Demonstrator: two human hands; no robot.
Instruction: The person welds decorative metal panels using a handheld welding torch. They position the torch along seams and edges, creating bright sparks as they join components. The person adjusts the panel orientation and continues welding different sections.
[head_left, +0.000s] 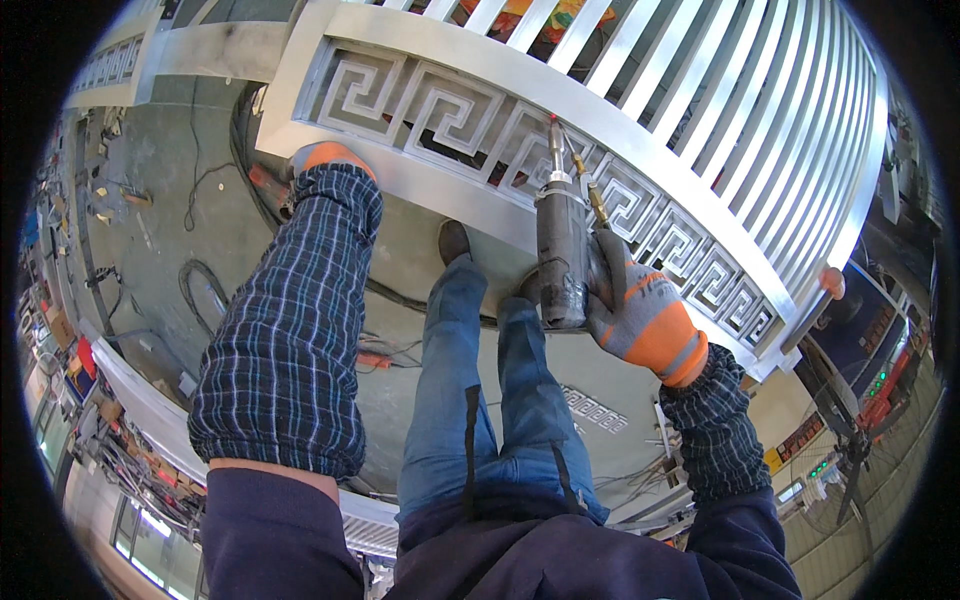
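Note:
My right hand (645, 310), in a grey and orange glove, is wrapped around a welding gun (563, 255), a dark cylinder with a metal nozzle and a thin brass side tube. Its tip points away from me at the metal panel (455, 185), and a small red light shows there. The panel is silvery, with a band of square-spiral fretwork (450, 115) and long slats beyond it. At the panel's near left corner rests my left hand (335, 155), also in an orange glove. My checked sleeve and the panel hide its fingers.
Dark cables (240, 140) run over the grey-green floor (160, 215) at left. Another silvery panel (115, 65) stands at the far left. A loose fretwork strip (595, 408) lies on the floor to the right of my legs. Past the panel's right end are machines with green lights (880, 382).

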